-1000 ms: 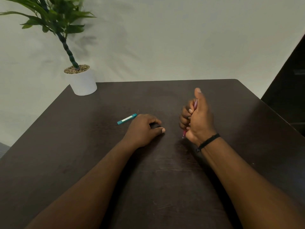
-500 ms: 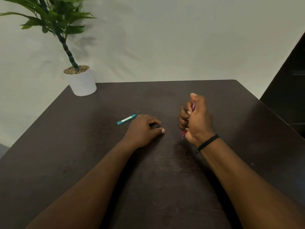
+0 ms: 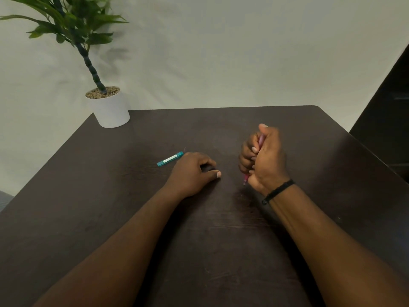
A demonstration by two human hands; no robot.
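My right hand [image 3: 269, 161] stands on its edge at the middle of the dark table [image 3: 88, 196], fingers curled round a pink mechanical pencil [image 3: 261, 140]. The thumb lies over the pencil's top, and the tip pokes out below the hand, close to the table. My left hand [image 3: 190, 173] rests on the table to the left, fingers loosely curled, with nothing seen in it. A small teal lead case [image 3: 170, 159] lies flat just beyond the left knuckles. A thin lead shows at its far end.
A white pot [image 3: 110, 110] with a green plant stands at the table's far left corner. A black band [image 3: 278, 190] circles my right wrist. A pale wall lies behind the table, and dark furniture [image 3: 387, 107] stands to the right.
The right thumb, raised straight up a second ago, has come down over the pencil's top. The left hand and the teal case have stayed put.
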